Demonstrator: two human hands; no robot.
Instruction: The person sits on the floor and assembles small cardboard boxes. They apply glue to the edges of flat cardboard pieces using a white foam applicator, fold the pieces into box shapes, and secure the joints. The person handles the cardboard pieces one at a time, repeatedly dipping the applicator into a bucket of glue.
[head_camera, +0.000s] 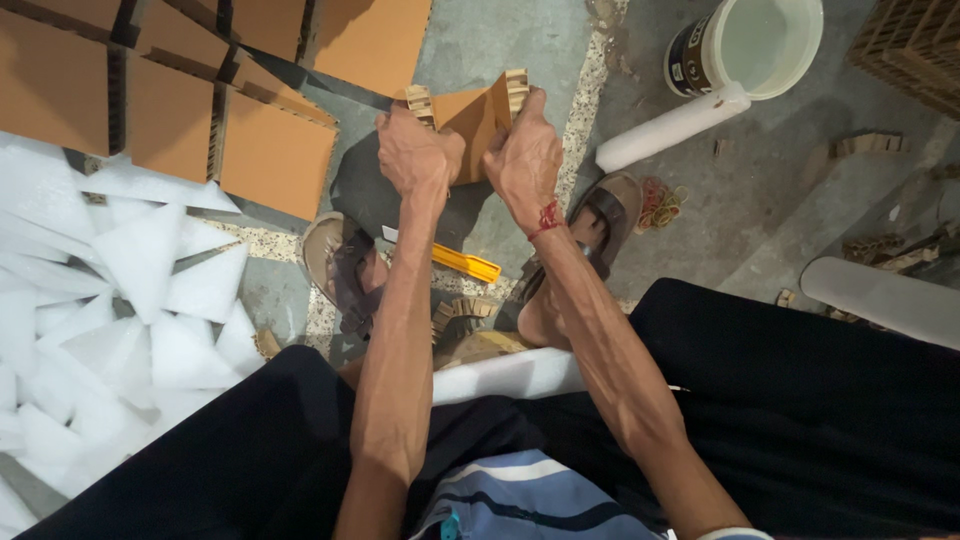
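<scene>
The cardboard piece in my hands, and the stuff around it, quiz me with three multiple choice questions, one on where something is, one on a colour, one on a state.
1. Where does the white bucket stand?
A. upper right, on the floor
B. lower left, among the foam
C. on the person's lap

2. What colour is the utility knife lying between the feet?
A. green
B. yellow-orange
C. black

3. How is the cardboard piece held?
A. lying flat, untouched
B. pinned under a sandal
C. gripped by both hands at once

Answers:
1. A: it sits by the top edge, right of the hands, next to a white foam roll.
2. B: its bright body stands out against the grey floor.
3. C: the left hand and the right hand both close on it, above the floor.
</scene>
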